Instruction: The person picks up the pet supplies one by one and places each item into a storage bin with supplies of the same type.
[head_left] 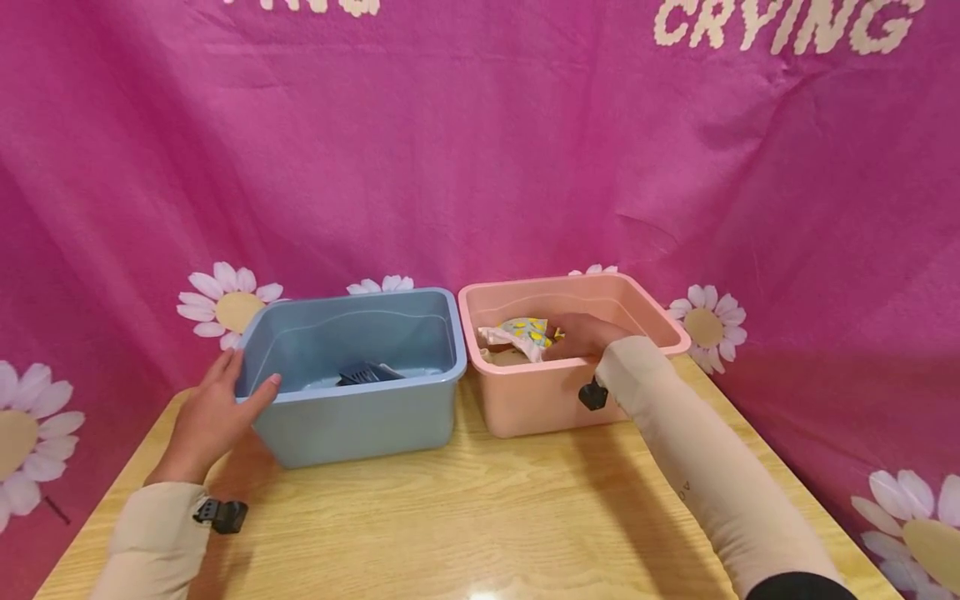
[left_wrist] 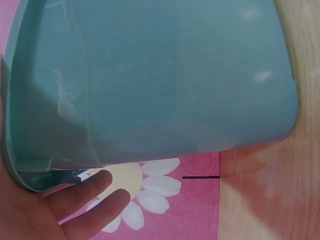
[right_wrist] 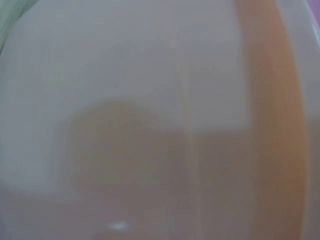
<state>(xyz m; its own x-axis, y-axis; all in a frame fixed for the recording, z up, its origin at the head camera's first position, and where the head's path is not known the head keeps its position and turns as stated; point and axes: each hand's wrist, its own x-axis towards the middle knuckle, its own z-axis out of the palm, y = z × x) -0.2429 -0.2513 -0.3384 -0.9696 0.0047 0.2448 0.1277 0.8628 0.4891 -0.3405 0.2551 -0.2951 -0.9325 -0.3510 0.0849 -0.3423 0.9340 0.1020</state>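
In the head view, my left hand (head_left: 213,408) rests at the left front corner of a blue plastic bin (head_left: 352,425), thumb by the front rim. Its fingers (left_wrist: 85,195) look nearly straight and spread beneath the rim in the left wrist view. Dark forks (head_left: 363,373) lie on the bin's floor. Reaching into a pink bin (head_left: 555,400), my right hand (head_left: 581,335) pinches a lemon-print cloth (head_left: 525,329) with a white edge; the fingertips are partly hidden. Beige material (head_left: 506,357) shows below the cloth. The right wrist view holds only the blurred pink bin wall (right_wrist: 125,60).
Both bins stand side by side on a light wooden table (head_left: 420,525), near its back edge. A magenta curtain (head_left: 480,167) with daisies and pale lettering hangs close behind and around the sides.
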